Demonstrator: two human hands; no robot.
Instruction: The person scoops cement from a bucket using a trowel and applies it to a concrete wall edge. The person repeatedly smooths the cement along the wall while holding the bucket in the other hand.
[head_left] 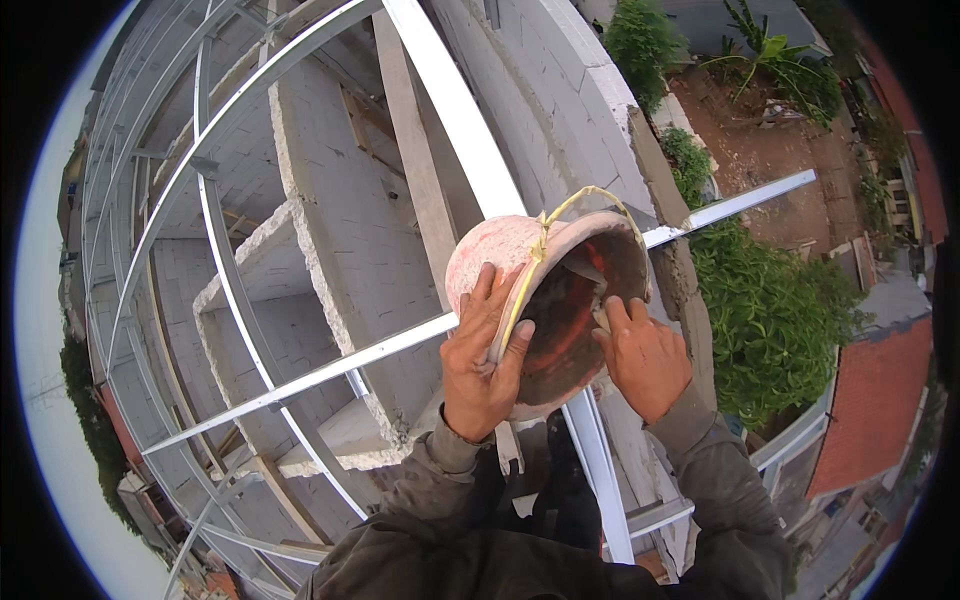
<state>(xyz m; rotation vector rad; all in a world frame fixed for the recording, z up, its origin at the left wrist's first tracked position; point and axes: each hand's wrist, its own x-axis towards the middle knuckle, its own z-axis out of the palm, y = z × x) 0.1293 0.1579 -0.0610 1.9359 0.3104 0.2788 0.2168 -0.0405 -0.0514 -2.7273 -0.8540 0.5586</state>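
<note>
step: scooping mortar from bucket (pixel 500 255)
left hand (pixel 483 362): gripping bucket rim
right hand (pixel 645 357): closed on trowel (pixel 588 275) handle inside
next: needs steady bucket on steel frame (pixel 330 370)

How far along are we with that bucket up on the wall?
Done: the block wall stands and metal roof framing spans it. In hand: left hand tilts the pink bucket by its rim; right hand scrapes inside with a trowel. Left: dark residue still coats the bucket's inside.
</note>
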